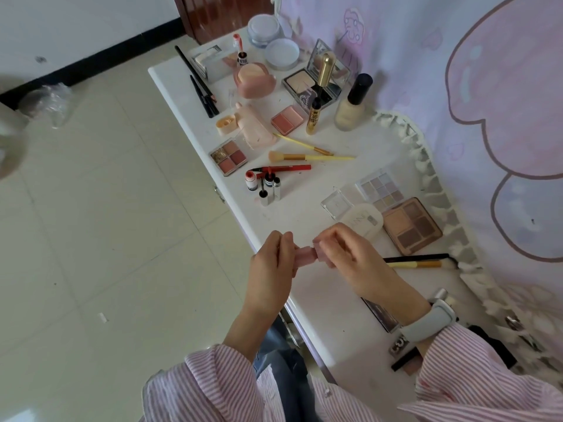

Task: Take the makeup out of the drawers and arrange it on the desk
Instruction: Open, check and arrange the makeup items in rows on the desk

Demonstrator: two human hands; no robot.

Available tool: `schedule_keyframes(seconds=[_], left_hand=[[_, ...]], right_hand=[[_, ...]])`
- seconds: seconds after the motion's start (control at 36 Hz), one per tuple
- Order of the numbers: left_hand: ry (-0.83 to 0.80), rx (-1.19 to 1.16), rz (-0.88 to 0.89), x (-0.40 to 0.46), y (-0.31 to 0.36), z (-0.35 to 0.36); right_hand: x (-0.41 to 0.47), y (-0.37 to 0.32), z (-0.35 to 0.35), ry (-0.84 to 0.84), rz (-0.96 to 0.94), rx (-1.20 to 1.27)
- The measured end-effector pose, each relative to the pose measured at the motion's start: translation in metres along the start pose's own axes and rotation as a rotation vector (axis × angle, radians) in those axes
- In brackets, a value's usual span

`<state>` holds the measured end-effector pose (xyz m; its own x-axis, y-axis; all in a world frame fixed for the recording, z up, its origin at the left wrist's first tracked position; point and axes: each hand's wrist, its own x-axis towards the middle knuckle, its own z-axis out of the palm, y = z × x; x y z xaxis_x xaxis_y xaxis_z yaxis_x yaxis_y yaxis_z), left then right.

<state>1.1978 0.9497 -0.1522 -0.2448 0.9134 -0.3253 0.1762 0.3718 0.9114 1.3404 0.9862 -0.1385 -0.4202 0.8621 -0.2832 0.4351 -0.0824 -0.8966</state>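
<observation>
Over the near edge of the white desk (pixel 320 300), both hands hold a small pink square makeup item (pixel 307 255). My left hand (pixel 269 269) pinches its left part and my right hand (pixel 347 257) grips its right part; the two pieces look slightly offset. Much makeup lies spread on the desk: a brown eyeshadow palette (pixel 411 225), a pale palette (pixel 382 188), a four-pan palette (pixel 229 156), a blush (pixel 288 119), a foundation bottle (pixel 353 103), brushes (pixel 307 156) and small tubes (pixel 268 185).
A lace-edged mat (pixel 432 166) and pink cartoon cloth (pixel 487 102) border the desk's right side. Dark items and a brush (pixel 417 260) lie near my right wrist, which wears a watch. A drawer handle (pixel 219 191) shows on the desk front. Tiled floor (pixel 106 208) lies to the left.
</observation>
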Motion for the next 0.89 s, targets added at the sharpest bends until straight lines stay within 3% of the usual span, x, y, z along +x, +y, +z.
schedule_keyframes(seconds=[0.11, 0.19, 0.25, 0.33, 0.47, 0.58, 0.69, 0.81, 0.89], left_hand=[[-0.040, -0.134, -0.147, 0.004, 0.003, -0.001], [-0.028, -0.062, -0.096, 0.006, 0.001, -0.001], [-0.036, -0.036, -0.071, 0.006, 0.001, 0.000], [-0.054, -0.017, -0.060, 0.006, 0.001, 0.001], [-0.021, -0.028, -0.058, 0.011, -0.005, 0.000], [-0.045, -0.014, -0.054, 0.011, -0.004, 0.003], [-0.050, -0.039, -0.067, 0.012, -0.002, 0.005], [-0.059, -0.101, -0.150, 0.015, 0.001, 0.004], [-0.081, 0.001, -0.100, 0.017, 0.001, 0.003]], right_hand=[[-0.005, 0.004, -0.006, -0.120, -0.056, 0.078], [-0.002, -0.001, -0.006, -0.128, 0.069, 0.168], [0.002, -0.003, -0.005, -0.087, 0.147, 0.071], [0.006, -0.001, -0.004, 0.039, 0.097, -0.072], [0.002, 0.003, -0.012, -0.147, 0.040, 0.090], [0.007, 0.001, -0.009, -0.081, 0.150, 0.109], [0.009, 0.000, -0.011, -0.018, 0.091, 0.052], [0.009, 0.002, -0.017, -0.056, 0.067, 0.096], [0.010, 0.002, -0.019, -0.083, 0.104, 0.125]])
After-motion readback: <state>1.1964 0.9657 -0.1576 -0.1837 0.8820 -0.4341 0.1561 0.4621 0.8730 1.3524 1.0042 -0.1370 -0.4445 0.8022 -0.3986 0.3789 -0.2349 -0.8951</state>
